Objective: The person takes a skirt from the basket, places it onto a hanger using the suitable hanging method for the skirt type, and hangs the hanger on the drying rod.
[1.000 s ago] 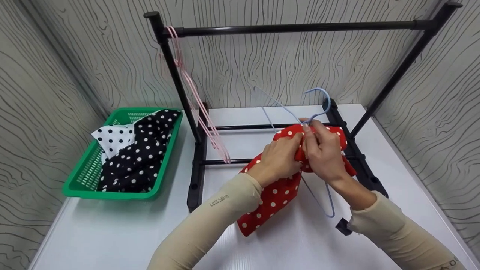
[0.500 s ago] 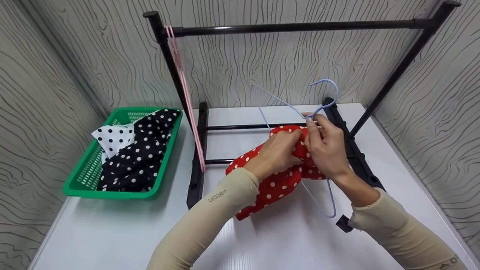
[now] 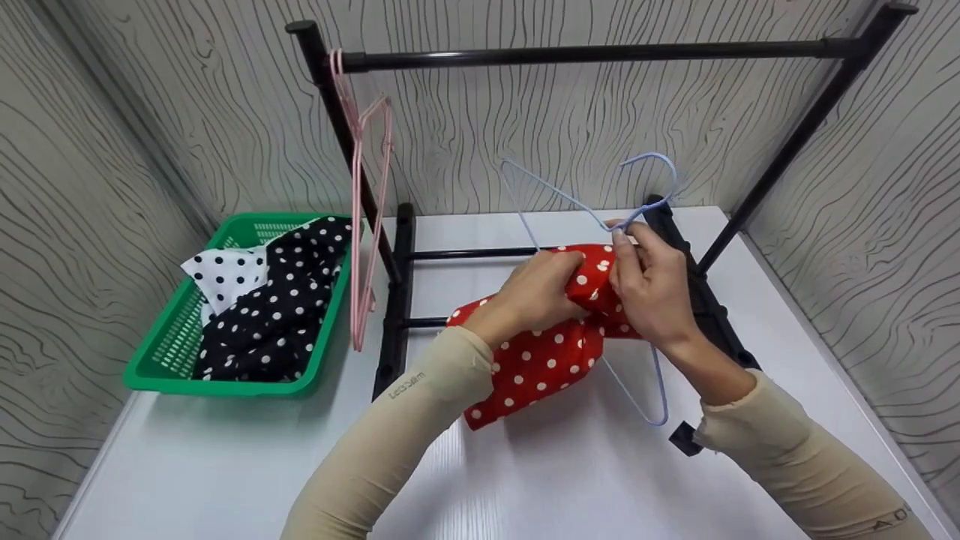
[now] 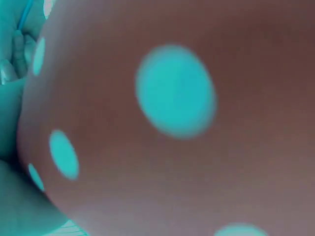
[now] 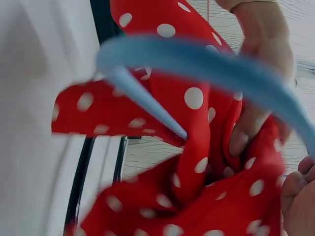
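Observation:
My left hand (image 3: 536,292) grips a bunched part of a red garment with white polka dots (image 3: 540,367). Near the hook, my right hand (image 3: 656,289) pinches the neck of a light blue wire hanger (image 3: 652,206). One arm of the hanger sticks out bare at the upper left; its other end shows below the cloth. In the right wrist view, the hanger wire (image 5: 147,103) passes into a fold of the red cloth (image 5: 194,123). The cloth (image 4: 113,98) fills most of the discoloured left wrist view. Which garment part is on the hanger is hidden.
A black rack (image 3: 585,54) stands behind my hands, with pink hangers (image 3: 358,247) dangling from its left end. Left of it, a green basket (image 3: 217,388) holds a black polka-dot cloth (image 3: 277,322) and a white one (image 3: 229,274). A small black block (image 3: 685,439) lies by my right sleeve.
The blue hanger and my right hand have risen slightly. My left hand has shifted left, and the red cloth's right part has drawn inward. The pink hangers have swung leftward.

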Tool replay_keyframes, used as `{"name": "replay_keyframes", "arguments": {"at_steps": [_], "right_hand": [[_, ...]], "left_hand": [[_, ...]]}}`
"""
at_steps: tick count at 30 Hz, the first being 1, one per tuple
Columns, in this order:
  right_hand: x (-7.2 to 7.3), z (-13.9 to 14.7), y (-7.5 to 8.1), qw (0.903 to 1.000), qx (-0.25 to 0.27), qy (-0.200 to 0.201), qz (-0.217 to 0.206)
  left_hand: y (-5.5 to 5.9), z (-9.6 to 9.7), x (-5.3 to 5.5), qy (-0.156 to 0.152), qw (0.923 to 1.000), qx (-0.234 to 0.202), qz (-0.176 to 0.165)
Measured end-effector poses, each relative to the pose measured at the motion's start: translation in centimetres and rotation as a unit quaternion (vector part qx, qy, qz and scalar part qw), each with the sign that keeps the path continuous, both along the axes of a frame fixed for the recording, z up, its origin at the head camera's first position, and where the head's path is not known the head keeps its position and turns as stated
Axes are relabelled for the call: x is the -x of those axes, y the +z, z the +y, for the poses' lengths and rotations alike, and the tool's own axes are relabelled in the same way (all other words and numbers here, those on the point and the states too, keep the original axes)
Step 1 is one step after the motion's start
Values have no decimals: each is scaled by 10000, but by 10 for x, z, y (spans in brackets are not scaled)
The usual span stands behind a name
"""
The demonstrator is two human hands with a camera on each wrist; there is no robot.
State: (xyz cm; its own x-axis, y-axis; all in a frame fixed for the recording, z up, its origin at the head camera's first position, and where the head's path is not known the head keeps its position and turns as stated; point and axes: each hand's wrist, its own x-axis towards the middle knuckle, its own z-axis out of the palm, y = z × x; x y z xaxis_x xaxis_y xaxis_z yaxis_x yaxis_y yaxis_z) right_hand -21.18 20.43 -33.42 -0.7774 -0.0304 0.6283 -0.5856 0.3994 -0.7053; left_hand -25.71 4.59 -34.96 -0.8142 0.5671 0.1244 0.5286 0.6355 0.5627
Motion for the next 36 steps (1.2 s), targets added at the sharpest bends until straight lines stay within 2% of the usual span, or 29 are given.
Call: {"name": "replay_keyframes", "arguments": {"at_steps": [2,3,4,5,7,9,10,11,13,14,16,19,20,22,24,29,32,36], "right_hand": [[0,-2,0,10000,-13,-28,-51],[0,-2,0,10000,1,-50,-73],[0,-3,0,9999,18,-90,-88],[0,-3,0,9999,64,-111,-105],[1,-3,1,9996,175,-192,-107],[4,-3,1,9992,286,-280,-91],[5,-3,1,9990,316,-322,-78],[6,-2,1,9987,371,-329,-78],[7,0,0,9983,477,-311,-90],[8,1,-1,9981,529,-281,-106],[9,3,-2,9978,605,-225,-136],[11,4,-4,9979,620,-184,-74],[11,4,-3,9980,596,-188,-25],[13,4,-3,9983,542,-208,88],[15,5,-2,9981,524,-259,199],[20,8,-2,9978,503,-289,319],[20,9,-2,9985,440,-212,243],[16,8,1,9993,308,-187,67]], "left_hand": [[3,3,-3,289,9977,289,547],[4,5,-6,431,9932,528,947],[5,7,-8,557,9850,846,1399],[6,9,-11,661,9724,1229,1870],[5,14,-17,795,9383,1949,2743],[3,19,-23,770,9044,2531,3347],[1,22,-25,711,8936,2713,3505],[-1,23,-26,647,8888,2796,3573],[-6,25,-28,469,8920,2771,3541],[-8,25,-28,332,8996,2655,3450],[-12,24,-27,18,9226,2295,3101],[-13,22,-27,-511,9585,1711,2221],[-12,21,-28,-656,9681,1513,1885],[-8,19,-27,-833,9796,1231,1354],[-5,16,-26,-932,9852,1030,1009],[0,8,-17,-1066,9915,510,541],[2,2,-11,-987,9950,144,86],[4,-3,-2,-678,9959,-340,-495]]}}
